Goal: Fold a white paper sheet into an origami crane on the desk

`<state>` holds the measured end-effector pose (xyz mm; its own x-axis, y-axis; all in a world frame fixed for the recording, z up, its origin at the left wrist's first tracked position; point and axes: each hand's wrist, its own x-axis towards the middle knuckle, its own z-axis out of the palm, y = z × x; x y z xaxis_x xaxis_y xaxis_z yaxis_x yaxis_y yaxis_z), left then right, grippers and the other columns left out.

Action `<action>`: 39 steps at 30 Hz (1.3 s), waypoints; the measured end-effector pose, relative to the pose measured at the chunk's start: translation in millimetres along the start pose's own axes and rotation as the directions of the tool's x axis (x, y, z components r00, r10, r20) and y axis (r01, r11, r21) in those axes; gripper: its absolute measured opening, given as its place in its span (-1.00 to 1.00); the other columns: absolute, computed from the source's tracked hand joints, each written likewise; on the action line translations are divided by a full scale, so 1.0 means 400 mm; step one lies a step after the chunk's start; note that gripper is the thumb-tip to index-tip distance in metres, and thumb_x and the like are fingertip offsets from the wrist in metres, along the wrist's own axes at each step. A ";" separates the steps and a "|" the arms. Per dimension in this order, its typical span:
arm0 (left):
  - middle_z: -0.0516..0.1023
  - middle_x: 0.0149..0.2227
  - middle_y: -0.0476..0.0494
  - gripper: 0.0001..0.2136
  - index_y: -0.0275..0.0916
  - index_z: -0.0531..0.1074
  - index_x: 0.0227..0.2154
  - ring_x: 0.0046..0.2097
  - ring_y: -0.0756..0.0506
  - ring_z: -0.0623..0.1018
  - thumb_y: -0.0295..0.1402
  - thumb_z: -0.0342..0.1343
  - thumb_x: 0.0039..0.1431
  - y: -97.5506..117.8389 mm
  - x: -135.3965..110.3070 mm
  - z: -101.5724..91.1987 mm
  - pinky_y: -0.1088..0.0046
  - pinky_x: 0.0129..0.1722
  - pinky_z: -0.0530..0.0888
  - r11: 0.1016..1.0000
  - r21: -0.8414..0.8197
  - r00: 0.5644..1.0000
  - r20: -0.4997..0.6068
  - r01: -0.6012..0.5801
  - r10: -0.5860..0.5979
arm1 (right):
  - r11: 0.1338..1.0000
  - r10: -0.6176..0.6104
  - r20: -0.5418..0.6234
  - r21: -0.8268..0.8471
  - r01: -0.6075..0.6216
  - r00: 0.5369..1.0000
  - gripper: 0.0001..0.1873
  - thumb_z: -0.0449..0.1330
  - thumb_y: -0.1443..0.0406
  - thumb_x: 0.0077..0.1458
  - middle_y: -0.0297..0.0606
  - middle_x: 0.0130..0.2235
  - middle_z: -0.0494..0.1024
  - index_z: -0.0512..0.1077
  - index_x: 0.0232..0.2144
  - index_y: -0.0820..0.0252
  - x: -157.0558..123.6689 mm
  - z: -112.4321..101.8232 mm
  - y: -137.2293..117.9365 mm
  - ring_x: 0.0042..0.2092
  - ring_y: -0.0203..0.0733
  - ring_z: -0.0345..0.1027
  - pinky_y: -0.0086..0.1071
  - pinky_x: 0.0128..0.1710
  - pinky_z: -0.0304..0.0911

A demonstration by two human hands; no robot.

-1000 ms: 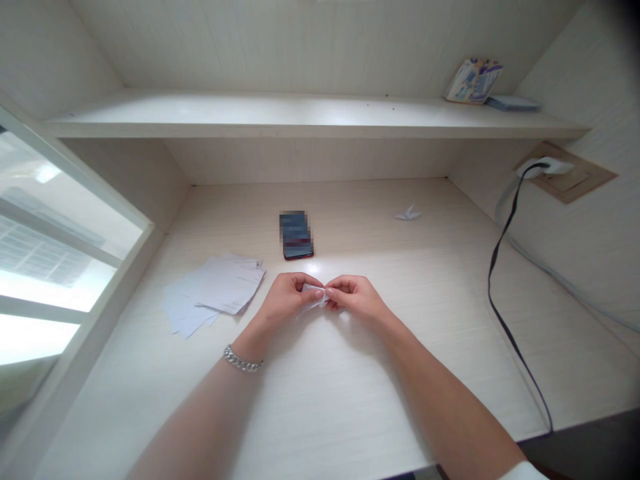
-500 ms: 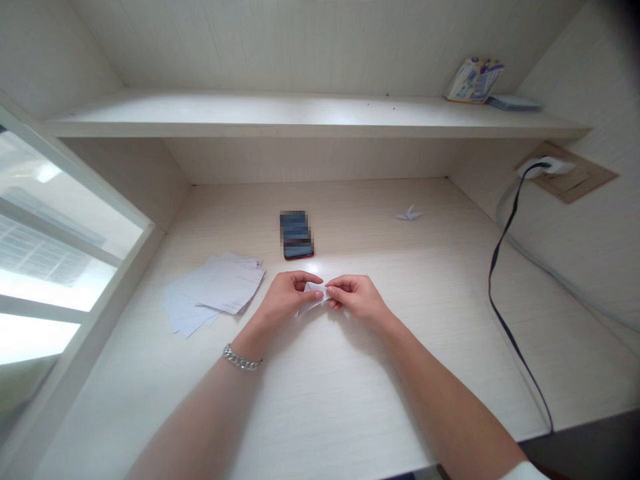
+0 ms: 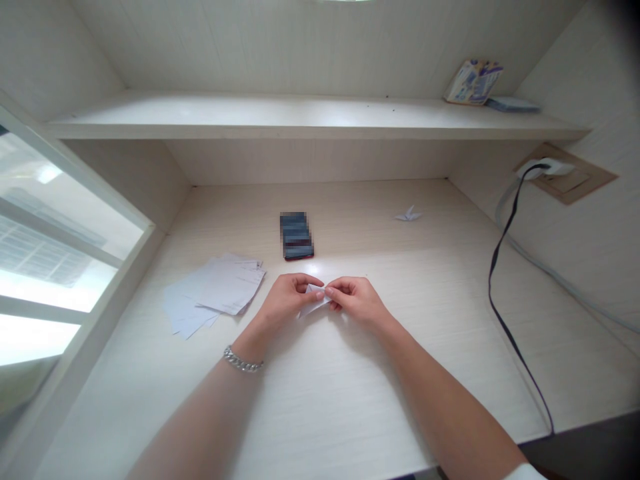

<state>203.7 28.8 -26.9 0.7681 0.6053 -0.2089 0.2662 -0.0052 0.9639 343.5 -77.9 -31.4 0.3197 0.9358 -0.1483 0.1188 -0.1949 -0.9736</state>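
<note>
A small folded piece of white paper [image 3: 311, 307] is pinched between both hands, just above the desk. My left hand [image 3: 290, 297], with a silver chain bracelet [image 3: 243, 361] at the wrist, is closed on the paper's left part, thumb on top. My right hand [image 3: 357, 297] grips the right end, its thumb and fingertips close to the left thumb. The fingers cover much of the paper, so its full shape is hidden. To the left lies a loose pile of white paper sheets [image 3: 233, 285]. Farther back on the right sits a folded paper crane [image 3: 409, 215].
Beyond the hands lies a phone [image 3: 297, 237] with a pixelated screen. A shelf [image 3: 300, 110] spans the back, bearing a small box [image 3: 473, 82] and a flat blue item [image 3: 513, 105]. At right, a black cable [image 3: 493, 287] runs from the wall socket [image 3: 567, 175] over the desk edge.
Both hands stay in nearly the same place, holding the folded paper. The right fingertips have shifted very slightly left against the paper.
</note>
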 end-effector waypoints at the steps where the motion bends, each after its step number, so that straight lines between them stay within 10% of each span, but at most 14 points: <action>1: 0.46 -0.52 -0.11 -0.68 -0.33 0.50 -0.33 -0.56 0.06 0.31 -0.19 0.18 -0.09 -0.003 0.001 0.001 0.58 -0.65 0.17 1.000 -0.003 1.000 -0.005 0.005 -0.005 | 1.000 -0.003 -0.010 0.005 0.003 1.000 -0.75 0.16 0.18 -0.02 -0.26 -0.56 0.47 0.48 -0.44 0.28 0.001 -0.001 0.002 -0.52 -0.28 0.33 -0.43 -0.50 0.23; 39: 0.48 -0.47 -0.10 -0.78 -0.30 0.46 -0.49 -0.41 -0.01 0.40 -0.22 0.11 -0.01 -0.014 0.009 0.021 0.52 -0.42 0.31 0.986 0.015 0.985 -0.056 -0.164 0.164 | 0.999 -0.033 0.005 0.032 0.033 0.999 -0.83 0.14 0.23 -0.05 -0.32 -0.48 0.40 0.41 -0.50 0.23 0.000 0.006 0.000 -0.44 -0.30 0.24 -0.43 -0.46 0.18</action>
<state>210.0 24.4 -34.4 0.7675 0.6399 -0.0381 0.1458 -0.1164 0.9824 341.2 -77.3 -31.7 0.3108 0.9433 -0.1166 0.0995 -0.1543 -0.9830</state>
